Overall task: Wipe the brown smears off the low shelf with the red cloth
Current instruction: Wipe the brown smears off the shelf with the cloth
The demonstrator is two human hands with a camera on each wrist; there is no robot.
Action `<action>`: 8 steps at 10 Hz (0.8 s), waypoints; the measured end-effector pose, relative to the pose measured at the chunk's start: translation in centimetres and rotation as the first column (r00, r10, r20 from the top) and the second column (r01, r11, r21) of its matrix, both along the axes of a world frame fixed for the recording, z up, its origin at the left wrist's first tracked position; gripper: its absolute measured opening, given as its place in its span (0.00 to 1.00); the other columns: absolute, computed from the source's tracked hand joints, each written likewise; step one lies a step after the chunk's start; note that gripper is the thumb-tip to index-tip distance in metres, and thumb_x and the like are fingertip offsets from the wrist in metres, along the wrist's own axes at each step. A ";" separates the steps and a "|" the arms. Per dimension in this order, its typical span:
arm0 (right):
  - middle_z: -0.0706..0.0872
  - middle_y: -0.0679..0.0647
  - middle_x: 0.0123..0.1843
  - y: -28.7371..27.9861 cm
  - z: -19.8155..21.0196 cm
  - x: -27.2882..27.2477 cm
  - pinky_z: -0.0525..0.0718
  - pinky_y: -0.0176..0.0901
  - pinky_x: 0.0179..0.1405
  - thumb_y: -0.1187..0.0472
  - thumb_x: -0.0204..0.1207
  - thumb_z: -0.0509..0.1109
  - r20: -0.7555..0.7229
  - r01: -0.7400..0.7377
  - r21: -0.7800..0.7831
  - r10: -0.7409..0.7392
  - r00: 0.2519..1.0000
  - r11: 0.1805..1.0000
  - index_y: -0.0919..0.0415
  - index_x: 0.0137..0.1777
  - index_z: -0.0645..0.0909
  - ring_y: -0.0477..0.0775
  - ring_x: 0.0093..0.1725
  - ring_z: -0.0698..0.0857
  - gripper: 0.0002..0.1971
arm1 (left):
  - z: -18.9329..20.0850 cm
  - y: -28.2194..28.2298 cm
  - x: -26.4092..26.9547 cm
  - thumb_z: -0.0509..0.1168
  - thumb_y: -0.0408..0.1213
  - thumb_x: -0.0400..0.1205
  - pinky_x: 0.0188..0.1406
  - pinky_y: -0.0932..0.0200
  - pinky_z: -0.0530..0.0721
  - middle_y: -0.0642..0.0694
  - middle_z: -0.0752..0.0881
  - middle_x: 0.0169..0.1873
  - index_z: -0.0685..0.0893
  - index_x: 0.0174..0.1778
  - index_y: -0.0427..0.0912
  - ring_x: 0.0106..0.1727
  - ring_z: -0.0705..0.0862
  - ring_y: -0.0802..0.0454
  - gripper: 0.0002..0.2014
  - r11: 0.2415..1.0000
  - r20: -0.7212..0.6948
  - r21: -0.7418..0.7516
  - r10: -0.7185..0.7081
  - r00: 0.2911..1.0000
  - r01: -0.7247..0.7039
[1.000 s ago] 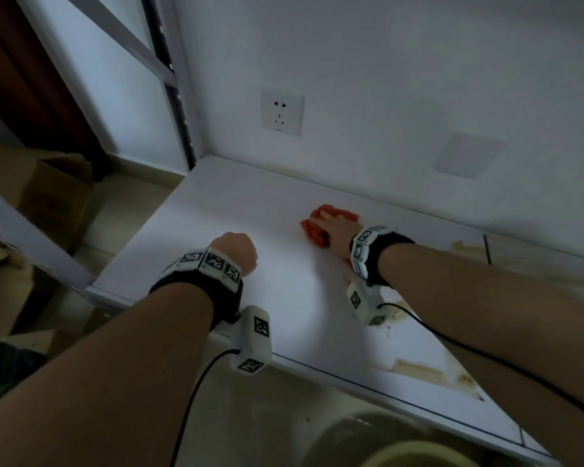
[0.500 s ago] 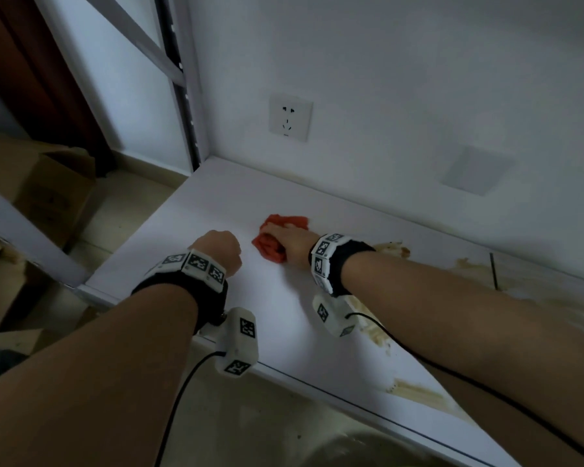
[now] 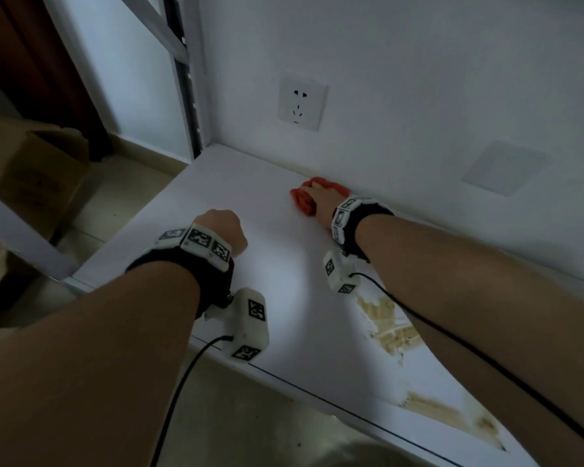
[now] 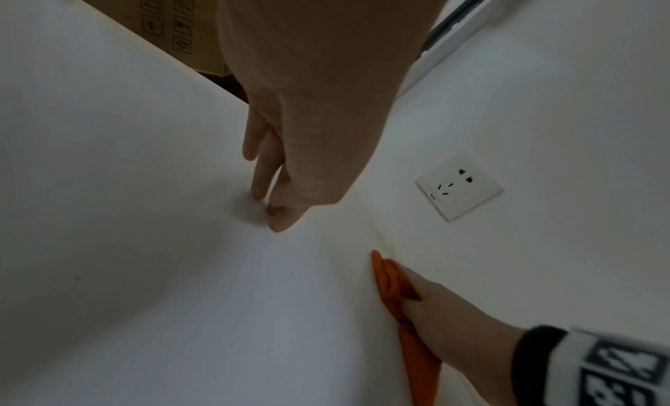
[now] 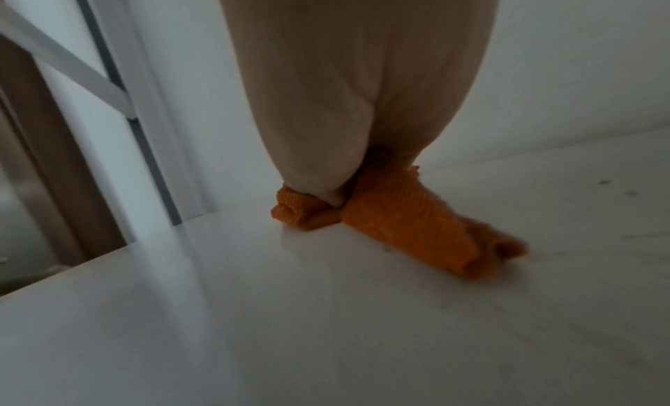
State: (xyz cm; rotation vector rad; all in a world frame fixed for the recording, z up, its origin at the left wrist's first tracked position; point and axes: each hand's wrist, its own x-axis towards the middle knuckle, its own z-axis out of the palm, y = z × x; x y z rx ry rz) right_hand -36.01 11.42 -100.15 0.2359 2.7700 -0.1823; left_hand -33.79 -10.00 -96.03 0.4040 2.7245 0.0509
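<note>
The red cloth (image 3: 302, 200) lies bunched at the back of the white low shelf (image 3: 284, 298), right against the wall. My right hand (image 3: 321, 197) lies over the cloth and holds it down, the thumb dug into a fold of the cloth (image 5: 406, 229). My left hand (image 3: 221, 227) rests on the shelf near its front left, a little left of the cloth, holding nothing. Its fingertips (image 4: 272, 209) touch the bare surface. Brown smears (image 3: 388, 325) streak the shelf under my right forearm. More smears (image 3: 449, 412) sit by the front edge.
A wall socket (image 3: 302, 102) is on the wall just above the cloth. The shelf's metal upright (image 3: 186, 89) stands at the back left corner. A cardboard box (image 3: 38, 170) sits on the floor to the left. The wrist-camera cable (image 3: 452, 338) trails along my right forearm.
My right hand has slid the cloth from beside my left hand away to the back of the shelf, against the wall. My left hand has stayed where it was.
</note>
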 end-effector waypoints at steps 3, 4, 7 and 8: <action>0.46 0.54 0.85 7.3 1.2 7.8 0.47 0.45 0.84 0.49 0.69 0.77 0.126 -0.076 0.291 0.040 0.991 0.954 0.54 0.84 0.39 0.55 0.85 0.48 0.56 | -0.2 0.4 0.7 0.60 0.32 0.82 0.46 0.59 0.78 0.39 0.86 0.57 0.74 0.28 0.39 0.52 0.85 0.44 0.15 1.000 0.029 -0.021 0.005 1.000 -0.005; 0.38 0.53 0.85 9.0 1.0 9.4 0.42 0.44 0.84 0.43 0.68 0.76 0.236 -0.017 0.342 -0.068 0.969 0.940 0.55 0.83 0.33 0.55 0.85 0.42 0.59 | -0.4 0.1 0.5 0.58 0.30 0.83 0.50 0.57 0.78 0.39 0.85 0.61 0.81 0.34 0.37 0.53 0.83 0.45 0.12 1.000 0.115 -0.008 -0.007 0.993 0.008; 0.63 0.59 0.82 4.3 2.8 6.6 0.56 0.44 0.81 0.57 0.88 0.49 0.084 0.083 0.202 -0.102 0.991 0.976 0.64 0.81 0.60 0.58 0.81 0.63 0.23 | -1.0 -1.4 0.0 0.54 0.33 0.86 0.68 0.54 0.75 0.41 0.78 0.70 0.79 0.71 0.39 0.71 0.77 0.43 0.18 0.994 0.183 0.104 0.009 0.983 -0.028; 0.63 0.58 0.82 1.5 2.3 4.0 0.57 0.46 0.82 0.53 0.88 0.48 0.039 0.017 0.102 -0.021 0.999 0.995 0.61 0.80 0.61 0.57 0.81 0.62 0.24 | -1.3 -1.6 -0.3 0.54 0.32 0.85 0.69 0.54 0.76 0.41 0.79 0.69 0.80 0.69 0.38 0.70 0.78 0.43 0.18 0.988 0.168 0.147 0.015 0.986 -0.041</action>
